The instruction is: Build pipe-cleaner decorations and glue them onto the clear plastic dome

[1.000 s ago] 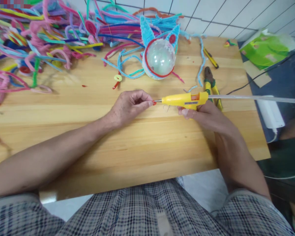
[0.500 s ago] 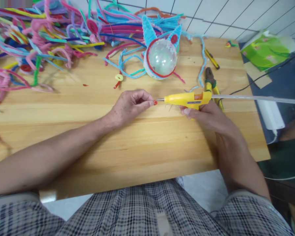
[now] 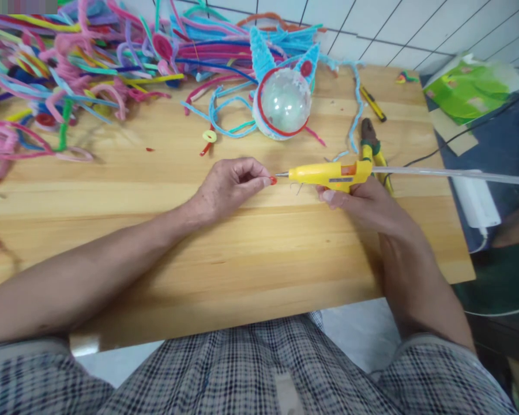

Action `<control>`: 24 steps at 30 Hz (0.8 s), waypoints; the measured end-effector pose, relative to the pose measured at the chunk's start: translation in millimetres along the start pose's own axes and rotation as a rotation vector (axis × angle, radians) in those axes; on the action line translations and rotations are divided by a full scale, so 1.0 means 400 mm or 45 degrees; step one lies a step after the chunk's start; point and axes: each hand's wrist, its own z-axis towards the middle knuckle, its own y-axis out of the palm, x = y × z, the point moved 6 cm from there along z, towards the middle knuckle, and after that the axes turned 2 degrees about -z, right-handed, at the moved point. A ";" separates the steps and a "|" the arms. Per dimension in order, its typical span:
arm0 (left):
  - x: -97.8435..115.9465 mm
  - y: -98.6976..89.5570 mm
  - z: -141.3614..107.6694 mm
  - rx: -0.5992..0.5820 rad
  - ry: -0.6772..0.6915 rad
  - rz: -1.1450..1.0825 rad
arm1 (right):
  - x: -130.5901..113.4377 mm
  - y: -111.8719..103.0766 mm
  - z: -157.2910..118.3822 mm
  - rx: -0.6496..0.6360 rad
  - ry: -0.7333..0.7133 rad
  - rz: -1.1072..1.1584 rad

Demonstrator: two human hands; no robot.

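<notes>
Between thumb and forefinger, my left hand (image 3: pixel 236 187) pinches a small red piece (image 3: pixel 273 181), seemingly fuzzy craft material; its exact shape is too small to tell. My right hand (image 3: pixel 363 202) is wrapped around the handle of a yellow hot glue gun (image 3: pixel 324 174). Its metal nozzle points left and meets the red piece or sits right at it. A long clear glue stick (image 3: pixel 450 173) sticks out of the gun's back end. Beyond the hands stands a clear ball with a red rim (image 3: pixel 284 104) and blue fuzzy ears (image 3: pixel 262 55).
Colourful pipe cleaners (image 3: pixel 86 75) pile up at the back left. Pliers with yellow handles (image 3: pixel 371 138) lie close behind the glue gun, near a yellow utility knife (image 3: pixel 373 104). A yellow ring (image 3: pixel 209 136) lies on the wooden table (image 3: pixel 225 276). At right is a green package (image 3: pixel 467 89).
Almost nothing differs. Both hands, the glue gun and the red piece keep their places, with at most a tiny shift at the nozzle.
</notes>
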 end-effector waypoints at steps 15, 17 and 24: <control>0.001 -0.001 0.001 0.001 0.020 0.003 | -0.002 0.000 0.003 -0.010 -0.011 0.026; 0.000 -0.001 0.001 0.002 0.022 0.009 | 0.001 0.000 0.004 -0.002 -0.007 0.036; -0.001 0.001 0.000 -0.001 0.025 0.019 | 0.005 0.003 0.005 -0.002 -0.005 -0.021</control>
